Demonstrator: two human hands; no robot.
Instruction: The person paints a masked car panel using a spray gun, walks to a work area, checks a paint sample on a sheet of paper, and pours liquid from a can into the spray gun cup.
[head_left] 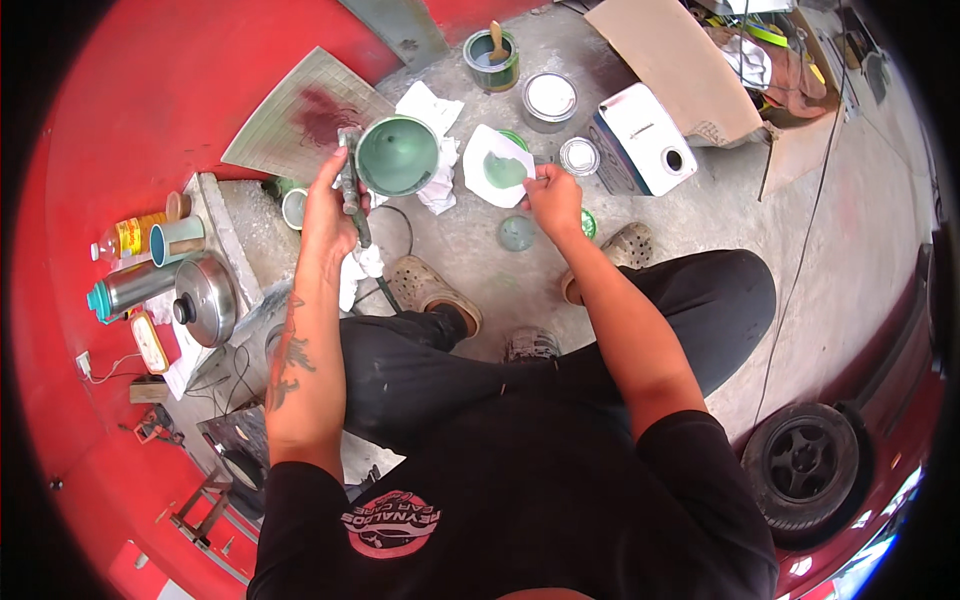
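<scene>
My left hand (332,215) is closed around a spray gun (350,185). The gun's open cup (398,155) faces up, with green paint coating its inside. In my right hand (555,203), fingers pinched together, is the edge of a white paper paint strainer (484,178) with green paint in its middle. It is held to the right of the cup, apart from it. A green-rimmed can (514,139) shows partly behind the strainer. Below it, a round greenish clear lid or cup (517,233) rests on the floor. A hose (388,295) trails down from the gun.
Ahead stand a paint can with a brush (490,65), a closed can (549,100), a small can (579,156) and a white rectangular tin (645,140). A cardboard box (690,70) lies far right. At left are a steel pot (206,300) and a flask (140,290).
</scene>
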